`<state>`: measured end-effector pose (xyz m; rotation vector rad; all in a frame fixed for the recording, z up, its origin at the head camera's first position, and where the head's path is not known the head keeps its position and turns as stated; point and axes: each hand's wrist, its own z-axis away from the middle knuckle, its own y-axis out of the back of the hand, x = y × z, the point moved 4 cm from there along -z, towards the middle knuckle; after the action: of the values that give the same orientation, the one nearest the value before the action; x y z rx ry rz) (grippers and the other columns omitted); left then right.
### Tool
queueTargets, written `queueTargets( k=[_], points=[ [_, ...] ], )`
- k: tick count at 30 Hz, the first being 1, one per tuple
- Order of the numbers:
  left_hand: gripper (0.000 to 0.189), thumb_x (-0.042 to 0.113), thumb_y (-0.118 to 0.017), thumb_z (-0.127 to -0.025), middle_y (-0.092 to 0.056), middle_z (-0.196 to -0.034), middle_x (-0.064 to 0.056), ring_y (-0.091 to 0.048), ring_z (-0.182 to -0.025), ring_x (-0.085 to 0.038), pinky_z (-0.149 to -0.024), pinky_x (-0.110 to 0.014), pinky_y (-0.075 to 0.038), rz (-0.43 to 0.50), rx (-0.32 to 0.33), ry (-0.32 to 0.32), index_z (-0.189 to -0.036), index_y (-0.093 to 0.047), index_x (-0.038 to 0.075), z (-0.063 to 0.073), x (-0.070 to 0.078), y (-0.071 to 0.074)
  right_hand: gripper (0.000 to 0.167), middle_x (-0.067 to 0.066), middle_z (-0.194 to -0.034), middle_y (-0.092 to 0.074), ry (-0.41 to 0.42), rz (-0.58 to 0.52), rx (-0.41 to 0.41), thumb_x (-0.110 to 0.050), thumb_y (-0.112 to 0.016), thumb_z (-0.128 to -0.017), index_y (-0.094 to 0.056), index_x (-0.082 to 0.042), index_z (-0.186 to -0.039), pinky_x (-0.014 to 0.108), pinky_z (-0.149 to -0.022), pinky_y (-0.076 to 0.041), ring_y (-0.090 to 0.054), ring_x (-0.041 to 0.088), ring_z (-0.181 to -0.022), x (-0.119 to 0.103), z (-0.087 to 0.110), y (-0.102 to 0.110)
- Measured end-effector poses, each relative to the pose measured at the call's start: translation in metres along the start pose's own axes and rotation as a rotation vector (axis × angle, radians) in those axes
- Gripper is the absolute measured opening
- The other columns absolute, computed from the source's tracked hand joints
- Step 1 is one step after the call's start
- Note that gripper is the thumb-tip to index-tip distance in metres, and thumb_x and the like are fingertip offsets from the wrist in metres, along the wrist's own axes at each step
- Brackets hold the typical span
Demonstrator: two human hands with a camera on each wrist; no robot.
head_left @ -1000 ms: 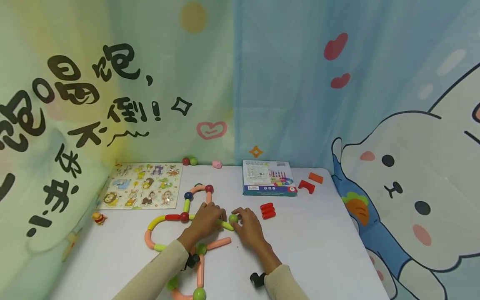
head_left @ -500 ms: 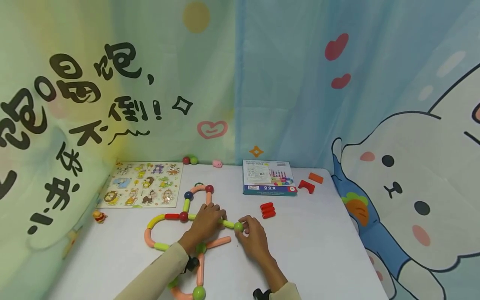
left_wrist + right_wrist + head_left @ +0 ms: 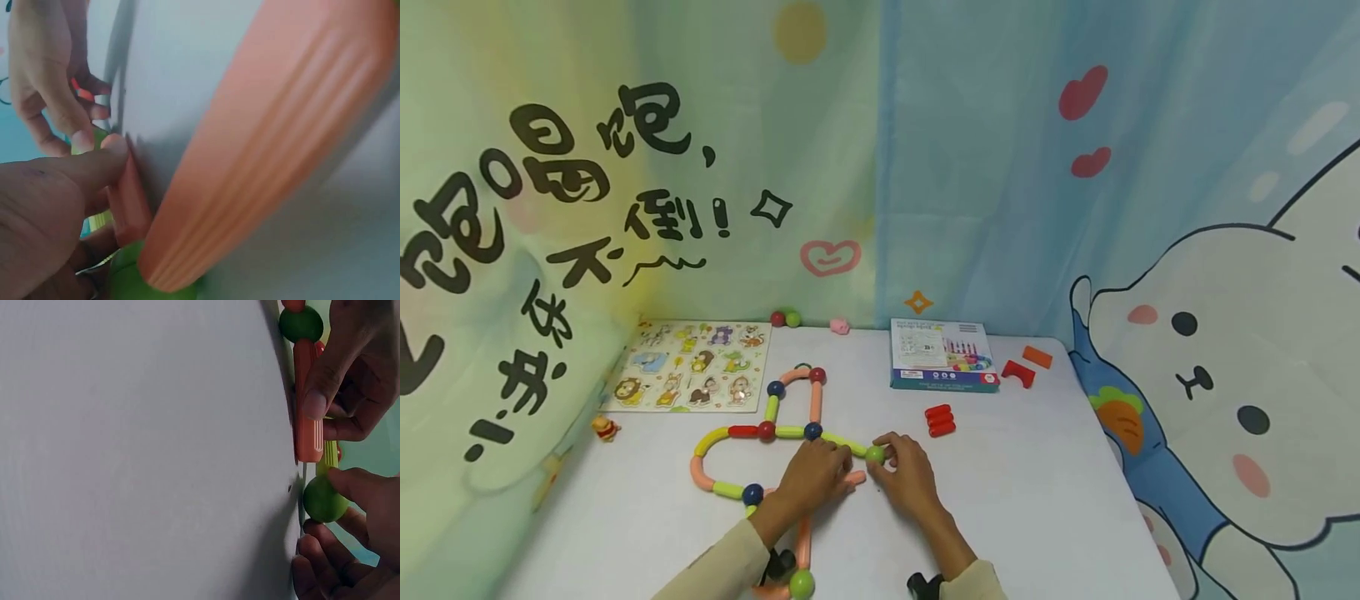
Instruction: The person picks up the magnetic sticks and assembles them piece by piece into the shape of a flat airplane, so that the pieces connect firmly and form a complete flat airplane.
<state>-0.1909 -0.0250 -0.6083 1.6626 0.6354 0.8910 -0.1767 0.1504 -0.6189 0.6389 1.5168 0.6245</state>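
Observation:
In the head view, my right hand (image 3: 908,473) pinches a green ball (image 3: 875,454) between thumb and fingers. The ball touches the end of a yellow-green magnetic rod (image 3: 844,444) that slants from a blue ball (image 3: 812,431). My left hand (image 3: 818,477) holds a salmon rod (image 3: 307,434) near its free end, thumb on one side. That rod's other end meets another green ball (image 3: 301,324), which the left hand hides in the head view. A longer salmon rod (image 3: 269,137) also joins this ball in the left wrist view.
Joined rods and balls, including a red ball (image 3: 766,431), spread left of my hands. Behind stand an animal picture board (image 3: 688,367) and a toy box (image 3: 943,354). Several red rods (image 3: 940,421), a red arch block (image 3: 1018,373) and an orange block (image 3: 1037,357) lie right.
My right hand has brought the green ball to the yellow-green rod's end. The left hand has moved from that rod nearer to me, onto the salmon rod, uncovering the blue ball.

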Motion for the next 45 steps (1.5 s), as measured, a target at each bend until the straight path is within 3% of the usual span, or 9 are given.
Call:
queueTargets(
  k=[8,13,18,23,29,34,39,42,45],
  points=[
    [0.022,0.032,-0.083,-0.094,-0.072,-0.099,0.001,-0.066,-0.091,-0.018,-0.088,-0.040,-0.055,0.068,0.001,0.002,-0.104,-0.070,0.017,0.008,0.004,-0.006,0.031,0.006,-0.093,-0.070,0.023,-0.074,-0.075,-0.019,-0.084,-0.092,-0.074,-0.009,-0.119,0.022,-0.071,-0.044,-0.059,0.018,-0.084,-0.008,0.004,0.000],
    [0.022,0.031,-0.080,-0.096,-0.068,-0.099,0.001,-0.063,-0.092,-0.017,-0.084,-0.038,-0.052,0.093,0.026,0.016,-0.106,-0.067,0.016,0.015,0.004,-0.006,0.029,0.004,-0.093,-0.071,0.003,-0.062,-0.069,-0.020,-0.084,-0.091,-0.075,-0.011,-0.117,0.022,-0.071,-0.046,-0.059,0.017,-0.083,-0.009,0.004,-0.002],
    [0.020,0.030,-0.079,-0.097,-0.066,-0.099,0.000,-0.060,-0.091,-0.017,-0.080,-0.037,-0.050,0.088,0.071,0.072,-0.107,-0.067,0.016,0.019,0.001,-0.003,0.029,0.000,-0.091,-0.070,-0.023,-0.047,-0.061,-0.024,-0.086,-0.090,-0.075,-0.014,-0.115,0.022,-0.070,-0.045,-0.058,0.014,-0.081,-0.008,0.004,-0.001],
    [0.016,0.027,-0.078,-0.097,-0.065,-0.094,0.001,-0.058,-0.087,-0.016,-0.076,-0.036,-0.048,0.075,0.082,0.111,-0.104,-0.067,0.017,0.020,-0.001,-0.003,0.030,0.001,-0.090,-0.069,0.003,-0.054,-0.070,-0.026,-0.086,-0.090,-0.075,-0.014,-0.115,0.023,-0.069,-0.044,-0.058,0.014,-0.081,-0.006,0.006,-0.002],
    [0.023,0.031,-0.083,-0.093,-0.060,-0.091,0.003,-0.053,-0.084,-0.014,-0.076,-0.035,-0.046,0.095,0.108,0.113,-0.106,-0.068,0.018,0.020,-0.002,0.004,0.028,-0.002,-0.092,-0.070,0.025,-0.046,-0.065,-0.027,-0.083,-0.093,-0.077,-0.016,-0.118,0.023,-0.072,-0.047,-0.058,0.012,-0.083,0.000,0.004,0.003],
    [0.036,0.035,-0.086,-0.090,-0.060,-0.100,0.000,-0.055,-0.090,-0.015,-0.083,-0.037,-0.050,0.147,0.157,0.083,-0.117,-0.069,0.018,0.012,-0.001,0.011,0.029,0.001,-0.101,-0.072,-0.061,-0.001,0.086,-0.028,-0.082,-0.095,-0.077,-0.017,-0.121,0.034,-0.084,-0.054,-0.062,0.016,-0.092,0.016,-0.013,0.031],
    [0.042,0.033,-0.088,-0.088,-0.068,-0.116,-0.002,-0.065,-0.104,-0.017,-0.094,-0.041,-0.057,0.182,0.097,0.050,-0.125,-0.073,0.017,0.001,0.006,0.008,0.048,0.017,-0.126,-0.065,-0.201,0.128,0.274,-0.033,-0.083,-0.092,-0.069,-0.014,-0.134,0.052,-0.102,-0.052,-0.057,0.033,-0.117,0.042,-0.040,0.060],
    [0.045,0.034,-0.091,-0.085,-0.072,-0.115,-0.002,-0.068,-0.101,-0.017,-0.092,-0.038,-0.057,0.169,0.081,0.036,-0.123,-0.075,0.016,-0.002,0.011,0.004,0.059,0.023,-0.134,-0.061,-0.268,0.200,0.264,-0.036,-0.084,-0.090,-0.064,-0.012,-0.140,0.056,-0.107,-0.047,-0.051,0.039,-0.123,0.054,-0.053,0.066],
    [0.045,0.033,-0.094,-0.081,-0.073,-0.107,-0.002,-0.067,-0.090,-0.015,-0.082,-0.033,-0.055,0.139,0.107,0.034,-0.118,-0.077,0.015,-0.004,0.014,0.002,0.057,0.024,-0.133,-0.062,-0.287,0.251,0.197,-0.035,-0.085,-0.088,-0.065,-0.009,-0.135,0.057,-0.106,-0.046,-0.051,0.041,-0.123,0.059,-0.063,0.063]
  ],
)
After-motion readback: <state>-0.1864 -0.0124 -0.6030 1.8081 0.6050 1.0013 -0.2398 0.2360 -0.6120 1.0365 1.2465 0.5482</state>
